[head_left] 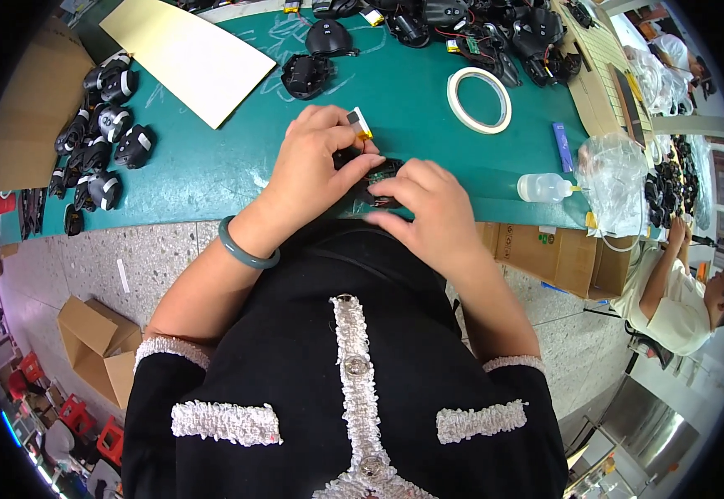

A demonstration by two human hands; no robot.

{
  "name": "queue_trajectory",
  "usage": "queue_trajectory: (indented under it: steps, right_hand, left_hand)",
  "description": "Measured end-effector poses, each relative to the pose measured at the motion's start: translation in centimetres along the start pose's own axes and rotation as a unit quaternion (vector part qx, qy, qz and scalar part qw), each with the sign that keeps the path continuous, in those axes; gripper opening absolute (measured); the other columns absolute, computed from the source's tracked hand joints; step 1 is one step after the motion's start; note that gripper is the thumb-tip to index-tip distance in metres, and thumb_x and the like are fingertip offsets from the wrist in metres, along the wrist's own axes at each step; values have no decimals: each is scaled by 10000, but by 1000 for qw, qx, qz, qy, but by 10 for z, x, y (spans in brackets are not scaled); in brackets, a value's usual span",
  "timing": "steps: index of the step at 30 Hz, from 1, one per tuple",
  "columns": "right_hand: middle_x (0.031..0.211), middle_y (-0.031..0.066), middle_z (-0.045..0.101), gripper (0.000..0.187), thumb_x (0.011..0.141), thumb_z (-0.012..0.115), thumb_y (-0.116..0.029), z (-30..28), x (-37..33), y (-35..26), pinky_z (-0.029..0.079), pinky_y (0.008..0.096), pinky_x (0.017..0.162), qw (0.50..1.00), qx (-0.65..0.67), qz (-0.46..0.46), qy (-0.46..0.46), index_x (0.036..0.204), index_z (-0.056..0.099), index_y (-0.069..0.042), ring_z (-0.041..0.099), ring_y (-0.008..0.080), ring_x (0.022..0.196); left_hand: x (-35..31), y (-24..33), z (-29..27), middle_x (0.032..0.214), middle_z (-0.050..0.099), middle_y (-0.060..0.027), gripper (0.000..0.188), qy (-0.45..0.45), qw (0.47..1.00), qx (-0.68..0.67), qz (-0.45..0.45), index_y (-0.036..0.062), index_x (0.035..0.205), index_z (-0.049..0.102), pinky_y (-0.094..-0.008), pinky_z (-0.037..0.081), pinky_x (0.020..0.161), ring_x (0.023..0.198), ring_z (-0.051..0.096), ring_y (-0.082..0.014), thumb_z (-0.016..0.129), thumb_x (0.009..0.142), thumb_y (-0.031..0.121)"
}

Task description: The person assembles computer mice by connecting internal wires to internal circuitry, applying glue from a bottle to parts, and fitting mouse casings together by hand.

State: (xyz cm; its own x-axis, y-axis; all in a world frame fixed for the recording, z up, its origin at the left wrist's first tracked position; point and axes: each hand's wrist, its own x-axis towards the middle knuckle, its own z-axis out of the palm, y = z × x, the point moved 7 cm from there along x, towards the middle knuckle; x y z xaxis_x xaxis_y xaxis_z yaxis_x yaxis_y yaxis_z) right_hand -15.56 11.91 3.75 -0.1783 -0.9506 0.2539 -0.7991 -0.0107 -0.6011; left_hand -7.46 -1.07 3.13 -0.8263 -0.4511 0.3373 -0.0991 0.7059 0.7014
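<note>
Close to the table's front edge, a small black plastic housing (pixel 389 166) with a green circuit board (pixel 378 176) inside lies between my two hands. My left hand (pixel 312 166) is closed around its left side, the thumb lying along the top. A small silver battery pack with a yellow end (pixel 359 125) sticks up beside the left fingers, and its wiring is mostly covered. My right hand (pixel 435 208) grips the near right side of the housing, with curled fingers at the board. The fingers hide much of the housing.
Similar black housings (pixel 133 147) cluster at the left, and more parts (pixel 537 37) pile up at the back. A cream board (pixel 187 58), a tape roll (pixel 453 98), a blue box (pixel 562 147), a squeeze bottle (pixel 543 188) and a plastic bag (pixel 613 179) lie around. Another person (pixel 682 308) sits at right.
</note>
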Motion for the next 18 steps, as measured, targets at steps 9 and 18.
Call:
queue_trajectory:
  steps: [9, 18]
  right_hand:
    - [846, 55, 628, 130, 794, 743, -14, 2, -10, 15, 499, 257, 652, 962, 244, 118, 40, 915, 703, -42, 616, 147, 707]
    - [888, 35, 692, 124, 843, 725, 10, 0, -20, 34, 515, 230, 685, 916, 342, 187, 94, 957, 687, -22, 636, 81, 766]
  left_hand:
    - [-18, 24, -15, 980, 625, -60, 322, 21, 996, -8, 84, 95, 965, 646, -394, 419, 865, 958, 574, -296, 825, 714, 188]
    - [-28, 32, -4, 1013, 635, -5, 226, -79, 990, 28, 117, 128, 906, 701, -399, 392, 917, 1050, 584, -240, 818, 716, 167]
